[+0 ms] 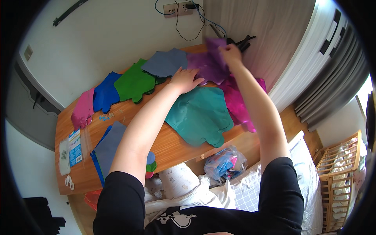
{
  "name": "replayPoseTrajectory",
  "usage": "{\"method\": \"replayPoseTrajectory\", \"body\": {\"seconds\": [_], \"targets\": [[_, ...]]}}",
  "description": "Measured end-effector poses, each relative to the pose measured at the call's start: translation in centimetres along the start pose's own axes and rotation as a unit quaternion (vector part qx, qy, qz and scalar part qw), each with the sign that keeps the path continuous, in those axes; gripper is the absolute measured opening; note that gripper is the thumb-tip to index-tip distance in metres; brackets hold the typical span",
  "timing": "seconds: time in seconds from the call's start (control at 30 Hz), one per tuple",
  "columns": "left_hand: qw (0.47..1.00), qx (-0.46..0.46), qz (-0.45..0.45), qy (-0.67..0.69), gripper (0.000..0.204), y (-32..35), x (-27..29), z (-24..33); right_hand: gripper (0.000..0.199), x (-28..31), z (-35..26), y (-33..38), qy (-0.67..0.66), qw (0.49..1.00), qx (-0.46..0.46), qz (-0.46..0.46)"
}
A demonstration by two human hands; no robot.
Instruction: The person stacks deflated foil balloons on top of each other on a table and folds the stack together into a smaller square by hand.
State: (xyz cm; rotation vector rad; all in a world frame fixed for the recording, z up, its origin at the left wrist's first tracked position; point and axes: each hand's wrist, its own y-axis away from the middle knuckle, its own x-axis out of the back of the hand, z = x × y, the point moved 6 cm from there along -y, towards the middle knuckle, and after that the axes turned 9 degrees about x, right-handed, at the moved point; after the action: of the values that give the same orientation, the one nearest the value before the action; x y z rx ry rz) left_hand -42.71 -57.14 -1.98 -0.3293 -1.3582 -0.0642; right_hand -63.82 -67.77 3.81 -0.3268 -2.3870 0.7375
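My right hand (230, 53) pinches the far edge of a purple felt sheet (207, 64) and lifts that edge off the wooden table (172, 147). My left hand (186, 79) lies flat with fingers spread on the near part of the same purple sheet. Beside it lie a grey-blue felt sheet (166, 62), a green one (135, 82), a blue one (105, 92) and a pink one (83, 109). A teal sheet (199, 115) lies just below my left hand, with a magenta sheet (239, 103) to its right.
A grey sheet on a blue one (107, 147) lies near the table's front edge, beside a printed leaflet (75, 148). A clear bag of coloured pieces (225, 163) rests on white bedding below the table. Cables hang from a wall socket (178, 8). A wooden crib (338, 176) stands right.
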Motion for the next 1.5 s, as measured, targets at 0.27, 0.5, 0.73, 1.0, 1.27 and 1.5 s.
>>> {"method": "replayPoseTrajectory", "body": {"seconds": [0.27,0.5,0.73,1.0,1.27,1.5], "targets": [[0.998,0.027,0.004,0.052,0.064,-0.5,0.3,-0.9,0.031,16.2,-11.2,4.5,0.024,0.967,0.165,0.194],[0.661,0.158,-0.103,0.726,0.065,7.6,6.1,-1.5,0.042,9.2,-18.2,20.1,-0.191,0.885,0.321,-0.278],[0.753,0.257,-0.117,0.594,0.085,27.8,15.8,-15.1,0.038,0.0,-26.8,34.4,-0.129,0.668,0.655,-0.329],[0.821,0.325,-0.094,0.46,0.079,41.1,14.1,-18.0,0.04,-2.4,-29.8,40.0,-0.185,0.669,0.602,-0.394],[0.958,0.27,0.066,0.071,0.083,43.8,15.1,-17.0,0.031,9.4,-13.9,27.1,0.145,0.92,0.264,-0.25],[0.991,0.068,0.111,-0.023,0.058,37.4,14.2,-7.7,0.026,15.2,-4.1,26.5,0.202,0.912,0.275,-0.226]]}}
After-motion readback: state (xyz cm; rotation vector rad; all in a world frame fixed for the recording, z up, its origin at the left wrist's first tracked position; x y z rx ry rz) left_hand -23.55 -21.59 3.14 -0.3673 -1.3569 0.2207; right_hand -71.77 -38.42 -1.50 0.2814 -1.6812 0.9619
